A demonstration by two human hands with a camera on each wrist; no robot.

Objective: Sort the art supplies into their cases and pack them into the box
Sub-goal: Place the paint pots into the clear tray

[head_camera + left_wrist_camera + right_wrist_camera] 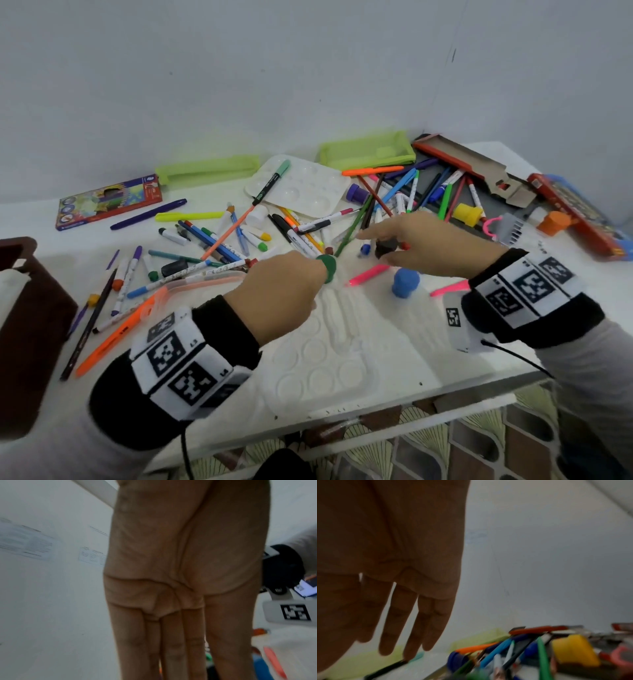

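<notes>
Though both wrist views are blurred, I see the left hand (284, 291) pinching a small, round, dark-green paint pot (325, 269) at its fingertips above the white moulded tray (342, 363). The right hand (421, 240), fingers straight and slack, hovers over a dark pot (385, 248).

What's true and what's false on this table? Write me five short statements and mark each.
1. A green-capped marker lies across the white palette. True.
2. The yellow pot sits far left. False: it is on the right, beside the marker pile.
3. The left hand holds a green pot in its fingers. True.
4. The lime-green case is packed with markers. False: it lies open, no markers showing inside.
5. The pencil box stands upright. False: it lies flat.
</notes>
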